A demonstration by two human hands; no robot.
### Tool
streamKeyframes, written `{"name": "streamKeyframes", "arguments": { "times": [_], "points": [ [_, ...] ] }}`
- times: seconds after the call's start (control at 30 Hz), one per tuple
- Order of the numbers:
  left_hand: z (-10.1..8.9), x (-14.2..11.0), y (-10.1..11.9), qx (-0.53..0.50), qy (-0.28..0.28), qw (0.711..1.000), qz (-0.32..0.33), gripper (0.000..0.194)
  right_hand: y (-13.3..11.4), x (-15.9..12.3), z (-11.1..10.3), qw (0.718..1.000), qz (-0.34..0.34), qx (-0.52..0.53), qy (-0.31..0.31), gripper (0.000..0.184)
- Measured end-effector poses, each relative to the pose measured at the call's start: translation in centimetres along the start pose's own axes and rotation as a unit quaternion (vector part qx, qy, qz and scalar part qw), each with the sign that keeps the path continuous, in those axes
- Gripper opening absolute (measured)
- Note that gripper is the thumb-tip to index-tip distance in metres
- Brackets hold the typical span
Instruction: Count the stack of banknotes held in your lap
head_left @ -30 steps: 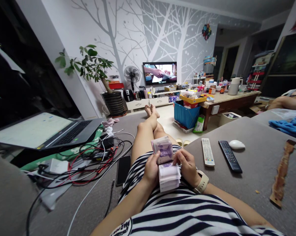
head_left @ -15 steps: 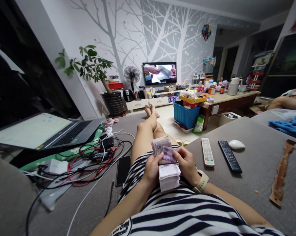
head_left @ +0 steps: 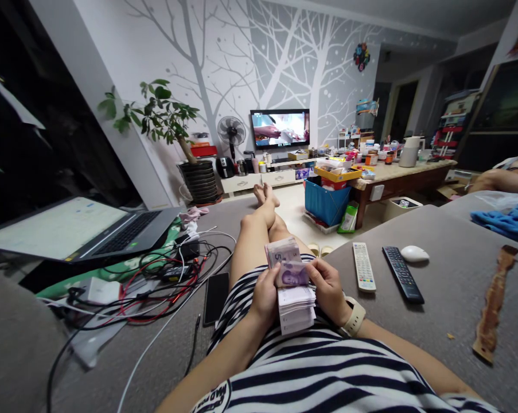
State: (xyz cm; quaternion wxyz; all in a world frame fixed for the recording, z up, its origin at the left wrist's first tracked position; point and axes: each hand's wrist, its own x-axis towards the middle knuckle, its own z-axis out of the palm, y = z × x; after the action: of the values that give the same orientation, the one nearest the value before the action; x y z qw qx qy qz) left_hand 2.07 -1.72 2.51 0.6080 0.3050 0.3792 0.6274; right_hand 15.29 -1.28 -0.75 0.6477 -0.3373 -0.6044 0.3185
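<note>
A thick wad of purple banknotes (head_left: 296, 314) is folded over above my lap, its lower ends fanned toward me. My left hand (head_left: 265, 295) grips the wad from the left, thumb lying on its face. The upper part of the notes stands up with a "5" showing. My right hand (head_left: 327, 288) pinches the right edge of one banknote (head_left: 293, 276), which bends down over the others and shows a portrait. A pale watch (head_left: 354, 316) is on my right wrist. The fingers behind the notes are hidden.
Right of my legs lie a white remote (head_left: 364, 267), a black remote (head_left: 402, 275), a white mouse (head_left: 415, 253) and a brown strip (head_left: 493, 310). On the left are a phone (head_left: 216, 298), tangled cables (head_left: 155, 287) and a laptop (head_left: 129, 229). Another person's leg (head_left: 499, 180) shows far right.
The front banknote has bent farther down, so its portrait shows more clearly. My right hand has shifted slightly to the right with its edge. The picture on the television differs.
</note>
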Motion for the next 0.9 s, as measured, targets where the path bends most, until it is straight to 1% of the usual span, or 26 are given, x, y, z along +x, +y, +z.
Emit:
{"name": "streamKeyframes", "arguments": {
  "times": [0.17,0.4,0.7,0.9],
  "points": [
    [0.1,0.0,0.2,-0.007,-0.011,1.0,-0.001,0.027,-0.1,0.0,0.0,1.0,0.006,0.006,-0.004,0.03],
    [0.1,-0.1,0.2,0.005,0.0,1.0,0.004,0.024,-0.1,0.0,0.1,1.0,0.003,0.014,-0.005,0.029],
    [-0.7,0.7,-0.7,0.005,-0.039,0.999,0.003,0.02,0.0,-0.1,0.0,1.0,-0.002,0.009,-0.011,0.029],
    [-0.6,0.6,-0.8,-0.001,-0.043,0.999,0.007,0.022,0.2,-0.2,0.0,1.0,-0.001,0.011,-0.016,0.027]
  ]
}}
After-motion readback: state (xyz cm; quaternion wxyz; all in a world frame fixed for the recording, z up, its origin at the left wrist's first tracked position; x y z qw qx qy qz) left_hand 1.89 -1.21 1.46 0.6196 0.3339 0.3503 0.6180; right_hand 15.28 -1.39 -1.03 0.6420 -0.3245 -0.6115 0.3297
